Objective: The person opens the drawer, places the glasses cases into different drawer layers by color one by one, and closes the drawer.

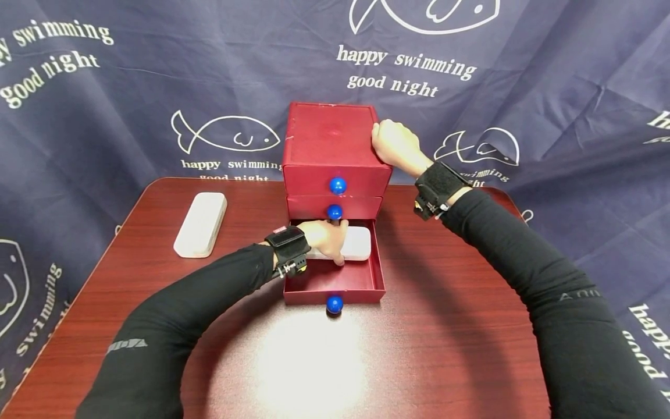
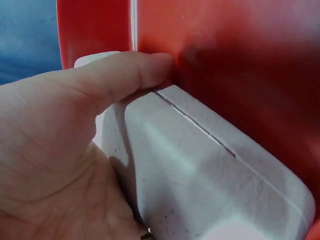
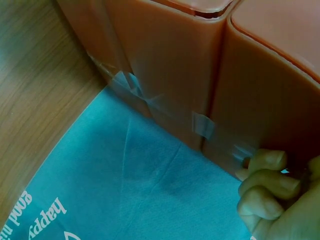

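Observation:
A red three-drawer cabinet with blue knobs stands at the back middle of the table. Its bottom drawer is pulled out toward me. Inside it lies a white oblong case, which my left hand grips at its left end. In the left wrist view my thumb lies along the top of the case, against the red drawer wall. My right hand holds the cabinet's upper right rear edge. In the right wrist view its fingers curl against the cabinet's side.
A second white case lies on the dark wooden table, left of the cabinet. The upper two drawers are closed. A navy cloth with fish prints hangs behind the table and drapes beside it.

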Demonstrator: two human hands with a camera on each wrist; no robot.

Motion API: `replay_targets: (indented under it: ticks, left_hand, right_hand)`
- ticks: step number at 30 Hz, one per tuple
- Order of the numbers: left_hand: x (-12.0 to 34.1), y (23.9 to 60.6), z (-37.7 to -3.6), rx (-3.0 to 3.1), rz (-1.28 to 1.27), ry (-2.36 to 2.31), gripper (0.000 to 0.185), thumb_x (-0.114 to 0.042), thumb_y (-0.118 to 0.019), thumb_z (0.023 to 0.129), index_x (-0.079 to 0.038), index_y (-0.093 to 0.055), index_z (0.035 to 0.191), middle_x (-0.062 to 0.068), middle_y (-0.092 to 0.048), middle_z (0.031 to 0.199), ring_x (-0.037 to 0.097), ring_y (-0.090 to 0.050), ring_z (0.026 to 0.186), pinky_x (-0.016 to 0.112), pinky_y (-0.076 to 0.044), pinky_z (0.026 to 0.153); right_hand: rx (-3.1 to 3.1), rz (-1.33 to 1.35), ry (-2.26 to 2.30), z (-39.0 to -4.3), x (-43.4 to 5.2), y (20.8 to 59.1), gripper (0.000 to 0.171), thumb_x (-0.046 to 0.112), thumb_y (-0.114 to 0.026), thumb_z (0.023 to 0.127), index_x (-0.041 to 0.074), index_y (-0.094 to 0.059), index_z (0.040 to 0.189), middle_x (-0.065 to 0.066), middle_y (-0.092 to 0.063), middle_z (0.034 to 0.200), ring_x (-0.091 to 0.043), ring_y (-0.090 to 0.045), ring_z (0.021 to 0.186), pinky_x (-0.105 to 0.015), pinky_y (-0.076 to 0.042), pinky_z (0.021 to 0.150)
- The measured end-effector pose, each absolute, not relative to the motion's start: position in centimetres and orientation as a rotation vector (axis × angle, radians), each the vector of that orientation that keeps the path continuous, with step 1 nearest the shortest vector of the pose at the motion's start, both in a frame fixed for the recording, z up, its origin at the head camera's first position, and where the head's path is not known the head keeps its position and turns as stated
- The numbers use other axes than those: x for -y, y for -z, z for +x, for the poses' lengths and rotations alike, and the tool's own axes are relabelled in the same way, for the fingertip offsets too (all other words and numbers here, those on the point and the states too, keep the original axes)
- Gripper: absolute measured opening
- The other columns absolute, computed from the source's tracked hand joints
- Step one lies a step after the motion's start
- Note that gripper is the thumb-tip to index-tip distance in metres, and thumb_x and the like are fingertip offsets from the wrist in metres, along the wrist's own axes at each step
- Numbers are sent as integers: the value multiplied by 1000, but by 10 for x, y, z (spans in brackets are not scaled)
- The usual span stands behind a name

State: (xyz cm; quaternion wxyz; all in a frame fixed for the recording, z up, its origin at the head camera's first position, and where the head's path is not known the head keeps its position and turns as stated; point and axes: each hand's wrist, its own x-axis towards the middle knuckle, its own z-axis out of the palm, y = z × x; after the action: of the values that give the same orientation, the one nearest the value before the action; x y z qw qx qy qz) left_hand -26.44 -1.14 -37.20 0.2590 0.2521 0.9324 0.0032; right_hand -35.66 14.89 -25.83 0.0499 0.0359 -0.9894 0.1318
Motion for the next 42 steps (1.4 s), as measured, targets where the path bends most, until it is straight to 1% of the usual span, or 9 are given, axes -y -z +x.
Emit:
replay_targets:
  ticks: [3, 8, 15, 20, 27, 30, 34, 37, 42]
  left_hand:
    - [11, 371, -265, -2534, 688, -14, 88, -42, -79, 86, -1, -31, 147, 23, -57, 133, 34, -60, 122, 48, -53, 104]
    - [11, 373, -267, -2543, 696, 19, 91, -47, -79, 86, -1, -31, 149, 21, -59, 135, 32, -61, 121, 48, -53, 104]
    - [11, 381, -269, -2538, 735, 100, 87, -44, -78, 86, 2, -32, 144, 21, -57, 135, 32, -58, 123, 48, -54, 103]
    - [13, 381, -269, -2551, 715, 56, 91, -51, -78, 86, 0, -33, 146, 22, -57, 138, 33, -58, 128, 51, -54, 105]
    - [14, 383, -269, -2559, 726, 53, 92, -58, -75, 86, 2, -36, 145, 22, -58, 136, 34, -59, 127, 49, -53, 106]
    - [14, 383, -269, -2552, 731, 64, 90, -54, -75, 87, 1, -34, 146, 21, -58, 136, 33, -59, 127, 49, -53, 106]
    - [16, 382, -269, -2531, 763, 87, 86, -41, -77, 88, 1, -31, 147, 21, -56, 138, 31, -57, 127, 46, -53, 107]
    - [17, 380, -269, -2519, 786, 87, 81, -34, -77, 88, 2, -31, 146, 21, -54, 138, 31, -56, 125, 45, -53, 106]
    - [18, 378, -269, -2514, 789, 46, 76, -28, -76, 89, 2, -34, 144, 22, -49, 143, 34, -53, 126, 46, -53, 105]
  right_hand:
    - [3011, 118, -400, -357, -149, 258, 51, 29, -26, 108, -4, -66, 103, -28, -68, 117, -42, -67, 110, -62, -55, 93]
    - [3009, 125, -387, -357, -149, 258, 52, 28, -26, 108, -4, -66, 105, -29, -68, 118, -43, -67, 111, -62, -55, 93]
    - [3012, 120, -396, -357, -149, 258, 52, 29, -25, 108, -5, -65, 107, -29, -67, 120, -43, -66, 112, -62, -54, 95]
    - [3015, 104, -402, -356, -150, 258, 52, 29, -25, 107, -5, -65, 108, -29, -67, 120, -43, -65, 113, -62, -54, 96]
    - [3015, 101, -416, -357, -150, 259, 52, 29, -26, 107, -4, -64, 105, -29, -67, 119, -43, -66, 111, -62, -54, 94]
    - [3016, 109, -417, -357, -150, 260, 52, 29, -25, 107, -4, -64, 104, -29, -67, 118, -43, -66, 111, -62, -54, 94]
    - [3016, 116, -417, -358, -150, 260, 52, 30, -26, 107, -5, -64, 105, -29, -67, 118, -43, -66, 111, -62, -54, 94]
    - [3013, 117, -416, -357, -149, 260, 52, 30, -26, 107, -5, -64, 105, -29, -67, 119, -43, -66, 111, -62, -54, 94]
    - [3007, 121, -410, -357, -150, 259, 52, 29, -25, 107, -5, -64, 104, -29, -67, 117, -43, -66, 110, -62, -55, 93]
